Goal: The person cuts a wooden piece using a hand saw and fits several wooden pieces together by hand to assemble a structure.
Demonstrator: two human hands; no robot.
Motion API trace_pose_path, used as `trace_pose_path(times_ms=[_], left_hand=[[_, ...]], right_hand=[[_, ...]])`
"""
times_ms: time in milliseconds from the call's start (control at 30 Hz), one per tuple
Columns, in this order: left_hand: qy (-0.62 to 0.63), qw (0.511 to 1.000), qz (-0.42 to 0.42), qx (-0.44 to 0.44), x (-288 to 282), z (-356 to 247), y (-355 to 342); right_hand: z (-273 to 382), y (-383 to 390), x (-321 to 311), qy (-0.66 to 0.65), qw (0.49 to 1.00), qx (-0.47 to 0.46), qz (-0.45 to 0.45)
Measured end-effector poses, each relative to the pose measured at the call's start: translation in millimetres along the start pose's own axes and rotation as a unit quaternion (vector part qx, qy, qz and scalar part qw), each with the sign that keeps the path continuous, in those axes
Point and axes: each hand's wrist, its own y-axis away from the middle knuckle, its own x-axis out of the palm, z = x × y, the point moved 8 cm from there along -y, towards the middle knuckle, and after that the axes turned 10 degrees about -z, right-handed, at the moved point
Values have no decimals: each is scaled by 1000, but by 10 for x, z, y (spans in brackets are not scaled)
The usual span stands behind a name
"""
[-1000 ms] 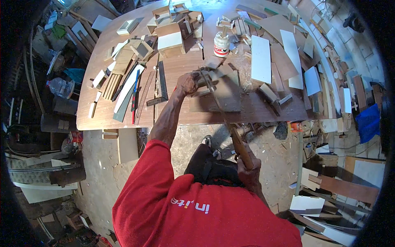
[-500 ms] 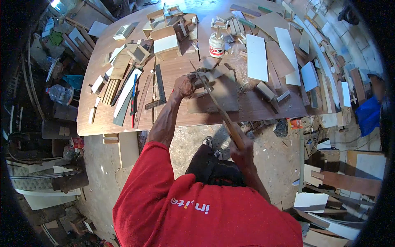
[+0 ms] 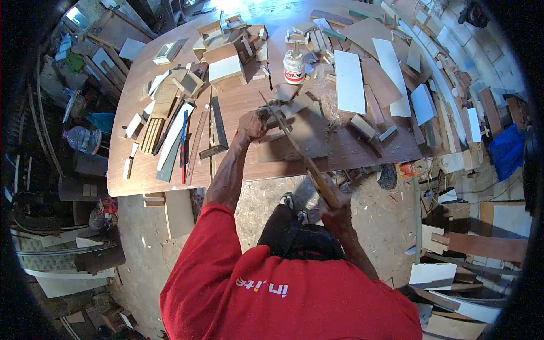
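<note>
My left hand (image 3: 251, 126) is closed on a small wooden piece (image 3: 275, 116) over a loose brown board (image 3: 303, 145) near the table's front edge. A long hand saw (image 3: 292, 141) lies across that piece, its blade angled away from me. My right hand (image 3: 334, 209) grips the saw's wooden handle, below the table edge from this view, with its fingers partly hidden. Just beyond are a white glue jar (image 3: 293, 68) and small wood scraps (image 3: 286, 92). A black square (image 3: 218, 127) lies left of my left hand.
The wooden table (image 3: 130, 175) bears small box assemblies (image 3: 224, 68), white panels (image 3: 350, 82), stacked strips and a blue-red tool (image 3: 184, 147) at left. Offcuts and boards crowd both sides of the floor (image 3: 445, 275); a blue sheet (image 3: 504, 153) hangs at right.
My right hand and the saw have moved forward and slightly left since a second ago. My left hand keeps its hold on the wooden piece, and the view has shifted slightly.
</note>
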Motion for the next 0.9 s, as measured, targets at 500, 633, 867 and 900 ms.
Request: trace_pose_path(times_ms=[500, 633, 867, 900], left_hand=[[2, 1000, -22, -3, 32, 228, 16], [-31, 999, 32, 1, 86, -42, -30], [-19, 1000, -13, 13, -16, 30, 28], [-20, 1000, -12, 13, -57, 10, 36]], right_hand=[[36, 280, -209, -1, 996, 87, 21], [-83, -108, 63, 15, 999, 39, -1], [-46, 354, -235, -9, 996, 86, 14], [-44, 366, -242, -27, 996, 89, 9]])
